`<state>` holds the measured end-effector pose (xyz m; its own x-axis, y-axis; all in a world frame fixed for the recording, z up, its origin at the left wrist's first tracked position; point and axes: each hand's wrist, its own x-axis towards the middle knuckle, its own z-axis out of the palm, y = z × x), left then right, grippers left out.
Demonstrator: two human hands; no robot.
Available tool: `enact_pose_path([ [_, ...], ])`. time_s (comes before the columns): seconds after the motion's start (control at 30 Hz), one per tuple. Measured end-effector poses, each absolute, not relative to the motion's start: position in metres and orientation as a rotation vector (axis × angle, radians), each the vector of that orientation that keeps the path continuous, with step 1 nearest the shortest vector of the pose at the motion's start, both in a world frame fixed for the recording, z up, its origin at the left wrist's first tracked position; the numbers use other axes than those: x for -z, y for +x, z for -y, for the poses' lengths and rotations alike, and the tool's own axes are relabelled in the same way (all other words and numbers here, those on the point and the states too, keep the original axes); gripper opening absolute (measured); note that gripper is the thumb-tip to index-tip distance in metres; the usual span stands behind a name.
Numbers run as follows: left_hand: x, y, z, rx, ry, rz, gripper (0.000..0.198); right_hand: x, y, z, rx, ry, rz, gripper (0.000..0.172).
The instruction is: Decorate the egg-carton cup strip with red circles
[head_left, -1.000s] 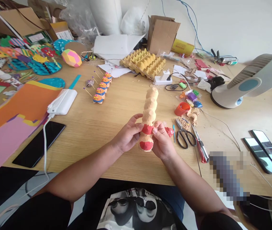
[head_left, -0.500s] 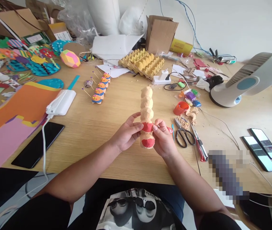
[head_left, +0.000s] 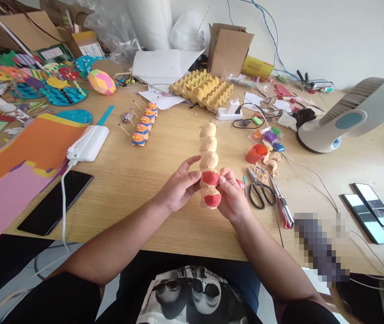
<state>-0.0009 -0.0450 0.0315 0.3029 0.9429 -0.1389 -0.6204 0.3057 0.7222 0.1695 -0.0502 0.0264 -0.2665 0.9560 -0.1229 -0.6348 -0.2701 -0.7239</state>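
Both my hands hold a strip of tan egg-carton cups [head_left: 208, 148] that points away from me over the wooden table [head_left: 151, 157]. The two cups nearest me are covered with red clay. My left hand [head_left: 178, 189] pinches the strip's left side, thumb on the second red cup. My right hand [head_left: 232, 198] grips the right side, its thumb pressing the same red patch, and a small lump of red clay shows by its fingers.
Black scissors [head_left: 261, 191] and a red cutter [head_left: 284, 207] lie right of my hands, with an orange cup [head_left: 255, 153] and clay bags beyond. A painted carton caterpillar [head_left: 144, 123], yellow egg tray [head_left: 203, 87], fan [head_left: 350, 117], phones [head_left: 55, 202] and coloured paper lie around.
The carton strip has tilted more upright and shifted slightly; my thumbs keep pressing the red clay on the second cup. The view shifted a little.
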Motion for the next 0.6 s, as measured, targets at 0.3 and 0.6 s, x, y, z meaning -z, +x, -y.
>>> enact_pose_path([
  [0.3,-0.0210,0.0010,0.0411,-1.099,0.542,-0.661,0.061,-0.0282,0.1665,0.0508,-1.758,-0.696,0.702,0.034],
  [0.6,-0.0247,0.0026,0.0419,-1.105,0.499,-0.608,0.059,-0.0309,0.1695,0.0510,-1.761,-0.683,0.731,0.036],
])
